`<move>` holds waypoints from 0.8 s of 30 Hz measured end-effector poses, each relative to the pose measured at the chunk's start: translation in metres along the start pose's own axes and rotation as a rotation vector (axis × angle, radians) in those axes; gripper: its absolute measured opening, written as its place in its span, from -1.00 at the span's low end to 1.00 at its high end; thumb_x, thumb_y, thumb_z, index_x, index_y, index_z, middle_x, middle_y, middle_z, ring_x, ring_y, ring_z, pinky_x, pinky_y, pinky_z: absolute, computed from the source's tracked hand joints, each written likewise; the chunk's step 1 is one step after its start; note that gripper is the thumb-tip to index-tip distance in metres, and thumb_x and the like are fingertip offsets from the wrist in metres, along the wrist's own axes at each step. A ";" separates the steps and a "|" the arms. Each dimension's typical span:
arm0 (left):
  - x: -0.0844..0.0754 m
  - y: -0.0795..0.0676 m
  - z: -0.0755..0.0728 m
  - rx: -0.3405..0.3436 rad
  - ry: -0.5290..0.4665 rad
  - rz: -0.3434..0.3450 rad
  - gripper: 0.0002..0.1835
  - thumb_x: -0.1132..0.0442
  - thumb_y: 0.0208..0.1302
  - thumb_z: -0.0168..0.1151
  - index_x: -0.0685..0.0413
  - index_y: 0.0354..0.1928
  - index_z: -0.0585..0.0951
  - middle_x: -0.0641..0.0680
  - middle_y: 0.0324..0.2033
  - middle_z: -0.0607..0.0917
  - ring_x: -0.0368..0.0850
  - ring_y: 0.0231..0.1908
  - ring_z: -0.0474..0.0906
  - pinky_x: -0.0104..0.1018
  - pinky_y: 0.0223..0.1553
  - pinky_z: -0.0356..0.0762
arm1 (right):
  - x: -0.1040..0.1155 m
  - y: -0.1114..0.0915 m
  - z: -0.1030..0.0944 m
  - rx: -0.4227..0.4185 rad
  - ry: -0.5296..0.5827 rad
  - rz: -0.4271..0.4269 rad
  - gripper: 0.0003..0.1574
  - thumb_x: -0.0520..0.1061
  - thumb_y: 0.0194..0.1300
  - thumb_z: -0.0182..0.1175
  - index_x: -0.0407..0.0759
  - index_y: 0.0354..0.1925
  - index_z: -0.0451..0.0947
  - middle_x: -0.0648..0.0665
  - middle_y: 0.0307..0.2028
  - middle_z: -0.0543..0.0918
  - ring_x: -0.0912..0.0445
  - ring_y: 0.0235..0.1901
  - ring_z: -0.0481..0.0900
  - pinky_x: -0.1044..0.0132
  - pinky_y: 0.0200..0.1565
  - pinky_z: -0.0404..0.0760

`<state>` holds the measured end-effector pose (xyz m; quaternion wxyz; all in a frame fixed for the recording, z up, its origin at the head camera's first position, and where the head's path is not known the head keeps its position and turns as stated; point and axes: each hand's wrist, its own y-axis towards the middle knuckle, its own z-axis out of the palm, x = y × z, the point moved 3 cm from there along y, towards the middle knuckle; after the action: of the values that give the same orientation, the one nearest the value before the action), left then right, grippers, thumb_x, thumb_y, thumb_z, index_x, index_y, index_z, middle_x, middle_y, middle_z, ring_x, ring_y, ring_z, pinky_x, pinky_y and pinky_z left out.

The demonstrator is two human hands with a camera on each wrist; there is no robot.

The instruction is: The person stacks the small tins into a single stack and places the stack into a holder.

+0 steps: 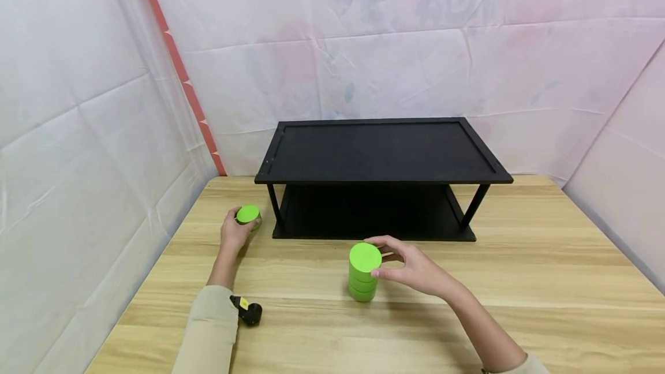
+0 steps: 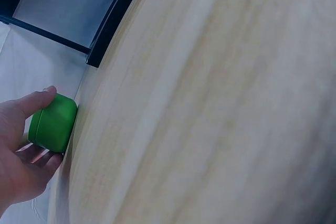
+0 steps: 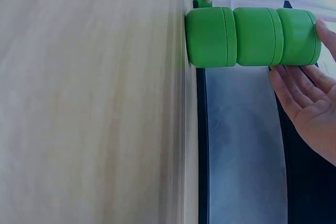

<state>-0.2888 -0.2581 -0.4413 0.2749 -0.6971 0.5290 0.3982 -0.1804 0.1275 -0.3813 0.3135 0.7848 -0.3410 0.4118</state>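
Observation:
Three round, lidded green tins (image 1: 365, 258) stand in an upright stack on the table, in front of the black rack. My right hand (image 1: 410, 267) has its thumb and fingers around the top tin (image 3: 300, 37); the two lower tins (image 3: 211, 38) sit directly under it. Far to the left, my left hand (image 1: 235, 231) grips a single green tin (image 1: 249, 214) at its sides. In the left wrist view that tin (image 2: 54, 123) rests at the table surface, thumb on one side and fingers on the other.
A black two-level rack (image 1: 384, 152) stands at the back of the wooden table (image 1: 301, 328), its lower shelf just behind the stack. White sheeting (image 1: 249, 68) hangs behind and on both sides. A black wrist camera (image 1: 248, 311) is strapped at the left sleeve.

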 end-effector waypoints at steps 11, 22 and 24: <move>0.001 -0.001 0.000 0.000 -0.043 -0.013 -0.27 0.27 0.14 0.29 0.39 0.26 0.16 0.41 0.21 0.24 0.26 0.23 0.11 0.02 0.23 0.09 | 0.001 0.000 0.000 0.005 -0.010 -0.004 -0.37 -0.01 0.13 0.32 -0.06 0.15 0.38 0.02 -0.01 0.51 0.01 -0.06 0.49 0.16 0.01 0.46; 0.006 -0.003 -0.001 0.005 -0.091 -0.034 -0.27 0.26 0.14 0.31 0.35 0.27 0.17 0.41 0.20 0.26 0.25 0.22 0.15 -0.01 0.20 0.15 | 0.001 -0.001 0.001 0.003 -0.002 0.002 -0.37 -0.07 0.12 0.33 -0.08 0.15 0.38 0.01 0.00 0.50 0.03 -0.06 0.49 0.17 0.01 0.46; 0.006 -0.003 -0.001 0.003 -0.095 -0.028 -0.27 0.25 0.14 0.31 0.35 0.26 0.18 0.40 0.19 0.27 0.24 0.21 0.17 -0.02 0.19 0.17 | 0.003 0.000 0.002 0.002 -0.003 0.002 -0.36 -0.12 0.12 0.33 -0.11 0.16 0.37 -0.01 0.00 0.50 0.01 -0.06 0.49 0.13 0.01 0.46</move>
<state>-0.2846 -0.2614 -0.4462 0.3061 -0.6846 0.5060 0.4262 -0.1779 0.1257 -0.3794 0.3118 0.7854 -0.3419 0.4112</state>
